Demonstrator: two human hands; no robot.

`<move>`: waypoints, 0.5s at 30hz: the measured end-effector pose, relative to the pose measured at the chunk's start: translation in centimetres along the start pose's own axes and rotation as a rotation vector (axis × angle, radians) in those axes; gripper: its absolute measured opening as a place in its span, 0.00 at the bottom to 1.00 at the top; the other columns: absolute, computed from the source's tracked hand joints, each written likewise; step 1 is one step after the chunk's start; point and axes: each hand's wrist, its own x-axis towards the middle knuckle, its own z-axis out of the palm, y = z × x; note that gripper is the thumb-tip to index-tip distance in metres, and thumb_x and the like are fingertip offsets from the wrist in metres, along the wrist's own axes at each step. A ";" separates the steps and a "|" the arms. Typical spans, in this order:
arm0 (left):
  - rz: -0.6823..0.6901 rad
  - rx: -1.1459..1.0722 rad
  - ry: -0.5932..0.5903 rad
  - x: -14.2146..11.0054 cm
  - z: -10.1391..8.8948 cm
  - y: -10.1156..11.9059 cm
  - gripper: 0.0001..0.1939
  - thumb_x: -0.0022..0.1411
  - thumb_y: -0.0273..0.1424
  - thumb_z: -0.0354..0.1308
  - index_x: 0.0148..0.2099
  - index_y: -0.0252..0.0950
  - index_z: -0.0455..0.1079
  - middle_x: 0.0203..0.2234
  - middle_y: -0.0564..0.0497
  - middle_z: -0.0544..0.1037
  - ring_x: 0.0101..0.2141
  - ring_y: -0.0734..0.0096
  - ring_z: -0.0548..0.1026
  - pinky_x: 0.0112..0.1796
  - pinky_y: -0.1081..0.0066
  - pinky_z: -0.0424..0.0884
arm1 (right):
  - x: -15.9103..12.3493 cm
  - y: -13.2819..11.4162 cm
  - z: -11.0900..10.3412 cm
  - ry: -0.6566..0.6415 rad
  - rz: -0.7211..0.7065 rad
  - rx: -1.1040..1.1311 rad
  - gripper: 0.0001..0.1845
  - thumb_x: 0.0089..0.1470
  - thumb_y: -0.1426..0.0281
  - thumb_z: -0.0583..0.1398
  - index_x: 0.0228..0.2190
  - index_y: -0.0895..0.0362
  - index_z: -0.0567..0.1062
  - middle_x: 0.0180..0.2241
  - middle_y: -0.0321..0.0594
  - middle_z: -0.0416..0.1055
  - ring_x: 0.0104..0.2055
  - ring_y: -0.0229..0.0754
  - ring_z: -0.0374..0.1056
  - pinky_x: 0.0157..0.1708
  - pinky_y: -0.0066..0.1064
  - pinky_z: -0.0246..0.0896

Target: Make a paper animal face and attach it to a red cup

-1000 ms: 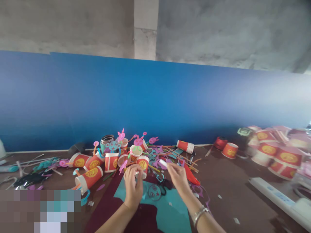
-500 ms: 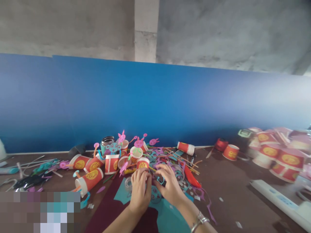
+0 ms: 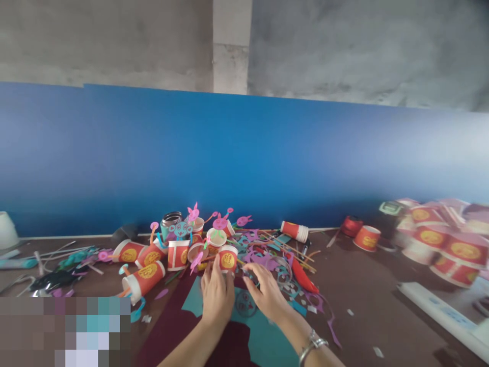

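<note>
My left hand (image 3: 217, 294) rests low over the teal paper sheet (image 3: 267, 336), its fingers curled close together just below an upright red paper cup (image 3: 227, 259). My right hand (image 3: 266, 293) sits beside it, fingers pinched near a small cut-out among the scraps; what it holds is too small to name. A round drawn face shape (image 3: 244, 305) lies on the teal sheet between the two hands. A silver bracelet (image 3: 311, 342) circles my right wrist.
Several red cups with pink and teal paper animals (image 3: 179, 244) crowd the brown table behind the hands. Purple scraps and sticks (image 3: 278, 255) lie to the right. More red cups (image 3: 439, 239) are stacked at the far right. A blue wall panel (image 3: 244, 163) backs the table.
Both hands dropped from mid-air onto the teal sheet and came together. The white piece seen in the right fingers a second ago is no longer visible.
</note>
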 end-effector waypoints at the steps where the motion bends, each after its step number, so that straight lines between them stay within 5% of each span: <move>1: 0.020 0.002 -0.007 -0.1 0.1 0.0 0.24 0.63 0.31 0.45 0.60 0.33 0.52 0.53 0.39 0.67 0.55 0.49 0.60 0.50 0.50 0.59 | -0.2 -0.1 0.2 -0.027 0.002 0.040 0.13 0.55 0.71 0.54 0.44 0.54 0.66 0.42 0.43 0.71 0.46 0.46 0.66 0.47 0.39 0.61; 8: 0.101 -0.218 -0.010 -0.1 0.0 0.4 0.17 0.64 0.33 0.45 0.53 0.34 0.57 0.44 0.40 0.69 0.47 0.60 0.69 0.44 0.58 0.68 | 0.0 -1.1 0.1 -0.012 0.128 0.302 0.11 0.56 0.68 0.54 0.42 0.53 0.63 0.40 0.42 0.73 0.45 0.44 0.70 0.44 0.33 0.65; 15: 0.135 -0.187 0.055 0.2 0.1 0.6 0.23 0.57 0.33 0.54 0.53 0.34 0.56 0.45 0.39 0.68 0.47 0.55 0.69 0.45 0.54 0.67 | 0.1 -1.2 -0.2 -0.036 0.136 0.312 0.05 0.57 0.67 0.53 0.35 0.55 0.64 0.30 0.38 0.71 0.31 0.39 0.70 0.32 0.27 0.64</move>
